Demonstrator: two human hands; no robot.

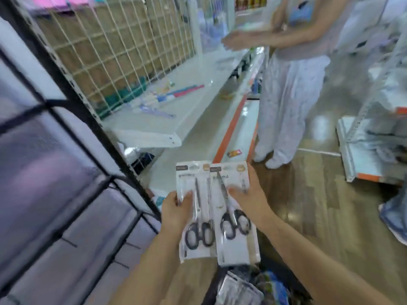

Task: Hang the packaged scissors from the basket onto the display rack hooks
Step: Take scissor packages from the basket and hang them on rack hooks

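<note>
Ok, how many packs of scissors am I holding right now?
2. The left scissors pack is gripped by your left hand; the right scissors pack is held by your right hand, overlapping the first. More may lie hidden in the basket below.

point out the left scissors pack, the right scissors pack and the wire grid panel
left scissors pack (199, 216): head view, on the card by the blades
right scissors pack (235, 245): head view, on the card below the black handles
wire grid panel (114, 51): head view, on the white wires mid-panel
</note>
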